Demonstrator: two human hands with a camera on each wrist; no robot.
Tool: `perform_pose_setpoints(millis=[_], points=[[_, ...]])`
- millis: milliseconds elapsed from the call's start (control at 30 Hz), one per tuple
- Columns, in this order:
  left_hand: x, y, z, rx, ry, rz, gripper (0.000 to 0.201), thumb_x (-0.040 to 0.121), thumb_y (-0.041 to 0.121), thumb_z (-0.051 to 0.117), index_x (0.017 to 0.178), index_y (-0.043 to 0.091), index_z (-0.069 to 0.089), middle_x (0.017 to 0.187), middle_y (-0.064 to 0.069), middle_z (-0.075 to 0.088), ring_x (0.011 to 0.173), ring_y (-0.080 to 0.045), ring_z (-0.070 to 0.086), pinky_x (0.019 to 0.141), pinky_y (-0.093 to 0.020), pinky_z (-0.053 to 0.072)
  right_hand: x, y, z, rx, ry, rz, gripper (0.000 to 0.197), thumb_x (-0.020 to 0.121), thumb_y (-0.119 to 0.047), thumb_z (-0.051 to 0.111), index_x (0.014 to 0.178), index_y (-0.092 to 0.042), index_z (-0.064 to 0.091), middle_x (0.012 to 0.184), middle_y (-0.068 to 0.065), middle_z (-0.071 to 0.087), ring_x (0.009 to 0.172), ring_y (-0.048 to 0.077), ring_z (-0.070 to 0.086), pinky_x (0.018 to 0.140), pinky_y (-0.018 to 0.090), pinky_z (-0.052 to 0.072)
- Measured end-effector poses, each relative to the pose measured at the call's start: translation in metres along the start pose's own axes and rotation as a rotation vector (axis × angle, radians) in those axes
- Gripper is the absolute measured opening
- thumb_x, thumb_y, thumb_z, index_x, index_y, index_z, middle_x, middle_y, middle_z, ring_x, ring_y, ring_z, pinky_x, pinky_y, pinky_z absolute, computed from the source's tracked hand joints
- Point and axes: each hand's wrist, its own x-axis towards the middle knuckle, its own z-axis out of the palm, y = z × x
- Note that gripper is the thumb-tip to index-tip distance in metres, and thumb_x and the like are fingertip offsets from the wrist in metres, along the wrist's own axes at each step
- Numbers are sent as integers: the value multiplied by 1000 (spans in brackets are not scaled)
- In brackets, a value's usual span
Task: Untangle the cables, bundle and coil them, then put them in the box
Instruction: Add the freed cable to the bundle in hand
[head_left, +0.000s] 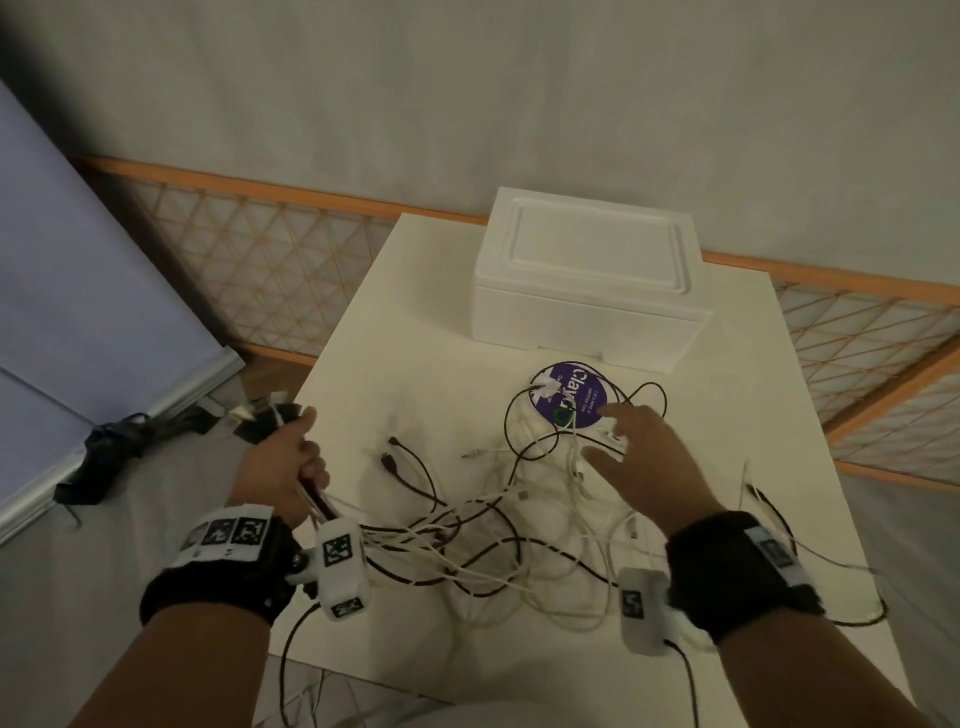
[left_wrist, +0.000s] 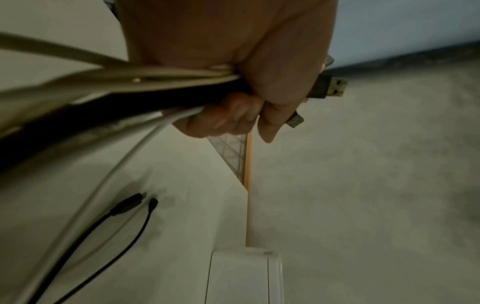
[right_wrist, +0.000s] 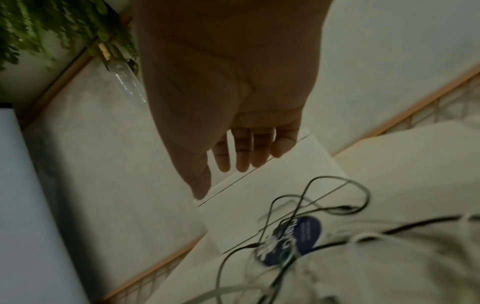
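We cannot trace single strands in the tangled cables (head_left: 498, 525); our left hand (left_wrist: 233, 67) hides their gripped middles, and motion blurs them.

A white table (head_left: 395, 332) fills the middle of the head view, its far edge close to a pale wall (head_left: 467, 93). On the tabletop lies a round purple sticker (head_left: 569, 395) with white lettering, too blurred to read in full. Along the base of the wall runs a wooden lattice panel (head_left: 249, 260) with an orange frame and a criss-cross pattern, which continues to the right of the table. To the left, a large pale blue board (head_left: 78, 291) with a white edge leans at an angle, and a dark bundle (head_left: 104, 457) lies on the grey floor (head_left: 104, 571) at its foot. The right wrist view shows green foliage (right_wrist: 39, 24) beside a clear glass tube (right_wrist: 124, 80) with a brass-coloured fitting.
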Motion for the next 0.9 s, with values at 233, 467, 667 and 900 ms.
perform_pose_setpoints(millis=[233, 467, 667, 900], points=[[-11, -11, 30, 90, -109, 9, 26, 90, 27, 66, 71, 18, 50, 43, 2, 43, 35, -9, 39, 37, -19, 38, 44, -47, 44, -89, -119, -83, 22, 92, -25, 52, 105, -13, 66, 105, 6, 65, 100, 22, 59, 85, 33, 47], [-16, -22, 35, 117, -183, -29, 33, 91, 26, 63, 67, 7, 54, 68, -6, 72, 39, -8, 46, 40, -21, 43, 51, -30, 96, -524, -420, 33, 30, 94, -24, 38, 117, -12, 53, 121, 9, 56, 111, 29, 55, 89, 39, 44], [-12, -24, 35, 140, -314, -12, 17, 96, 21, 55, 92, 7, 64, 96, -6, 74, 40, -5, 34, 39, -18, 34, 33, -72, 77, -78, -107, -109, 28, 100, -33, 36, 107, -13, 55, 93, 11, 65, 86, 30, 62, 73, 38, 50], [-21, -21, 53, 49, -548, 69, 28, 74, 35, 69, 86, 11, 65, 84, -2, 65, 45, -6, 36, 40, -18, 30, 5, -143, 79, -115, -158, -472, 26, 100, -25, 40, 117, -10, 52, 91, 14, 63, 81, 35, 60, 63, 39, 44]])
